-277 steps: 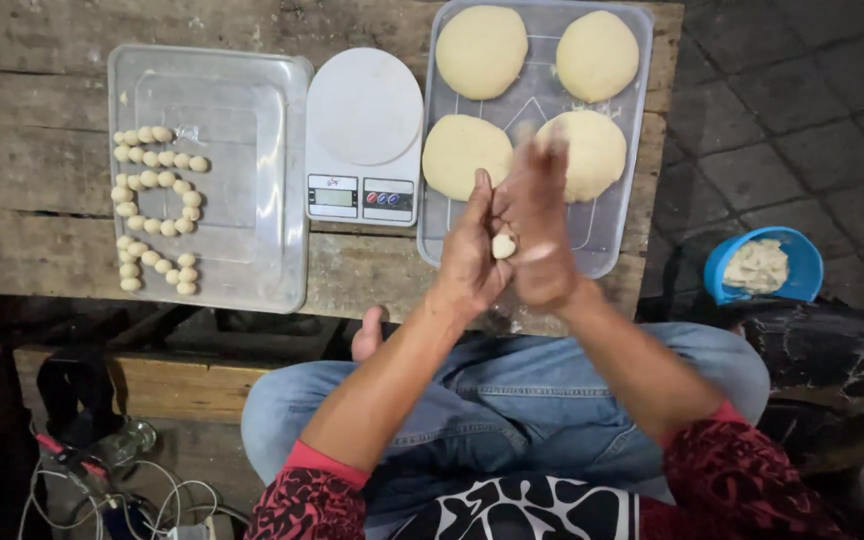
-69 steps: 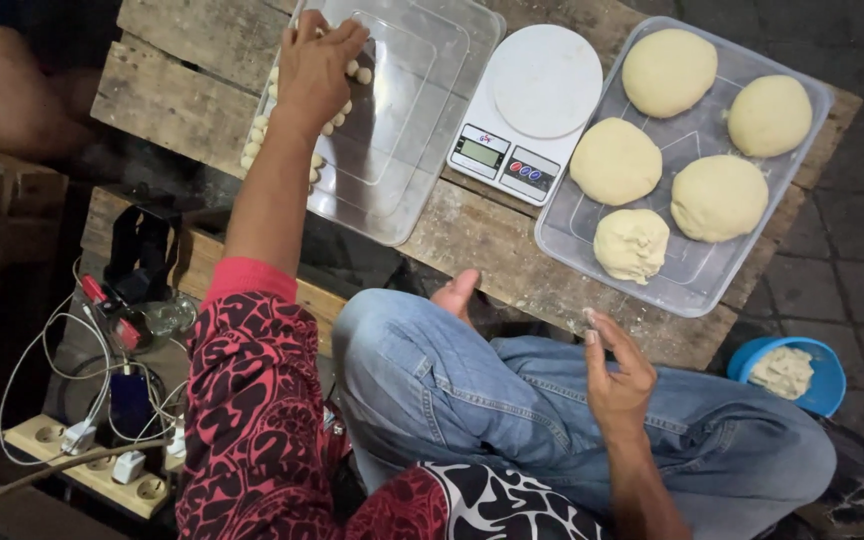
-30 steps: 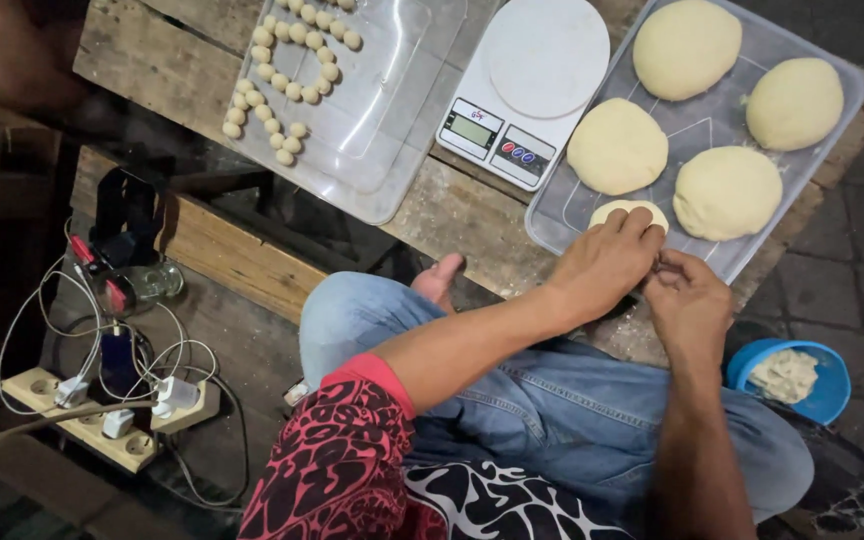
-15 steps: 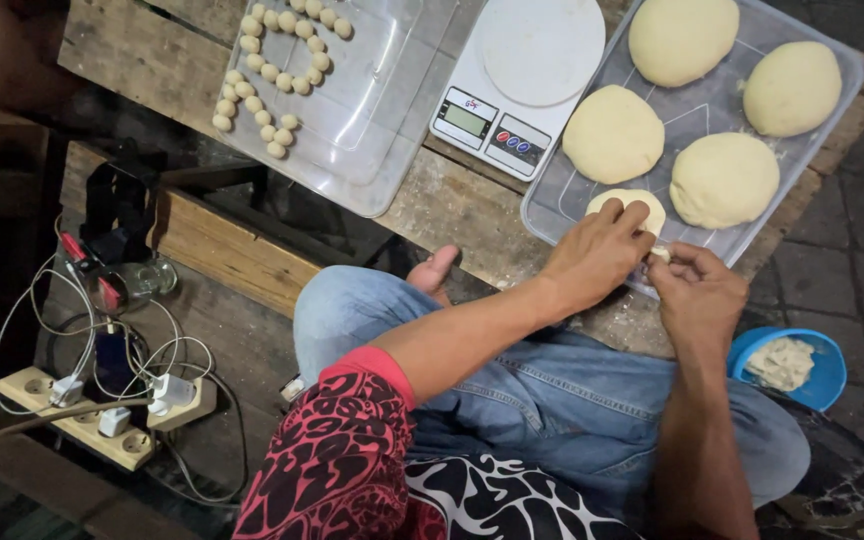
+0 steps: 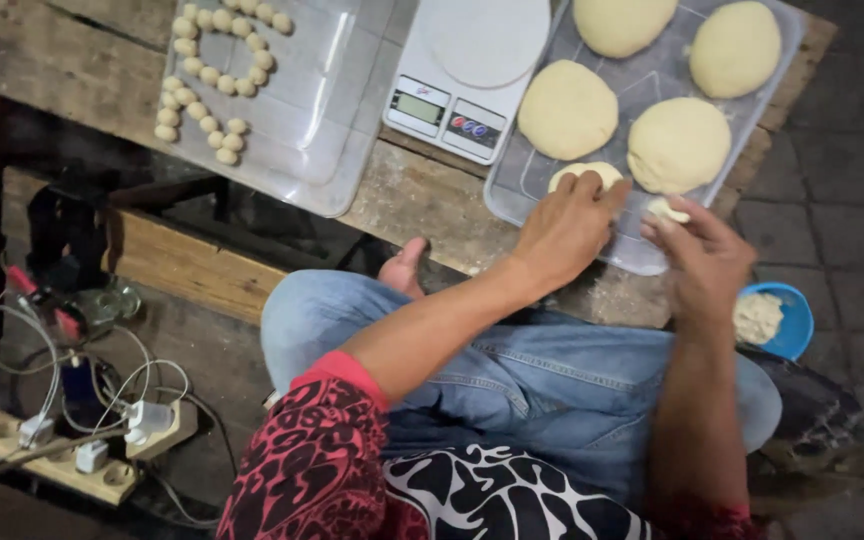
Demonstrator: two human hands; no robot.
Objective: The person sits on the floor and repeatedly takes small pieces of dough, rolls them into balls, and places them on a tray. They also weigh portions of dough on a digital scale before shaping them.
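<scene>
A seated person in blue jeans works at a rough wooden plank surface [image 5: 422, 215] that carries two clear plastic trays and a white digital kitchen scale [image 5: 467, 75]. The right-hand clear plastic tray [image 5: 537, 190] holds four large round pale dough mounds [image 5: 679, 144]; the left-hand clear plastic tray [image 5: 337, 130] carries rows of small rolled dough balls [image 5: 214, 80]. The left hand [image 5: 564, 232], at the far tray two seconds ago, now presses down on a partly used dough mound [image 5: 582, 172] at the near edge. Beside it the right hand [image 5: 702, 262] has pulled away a small torn dough piece [image 5: 668, 210], its grip closed lightly to a fingertip pinch: a fresh portion is coming off the lump.
</scene>
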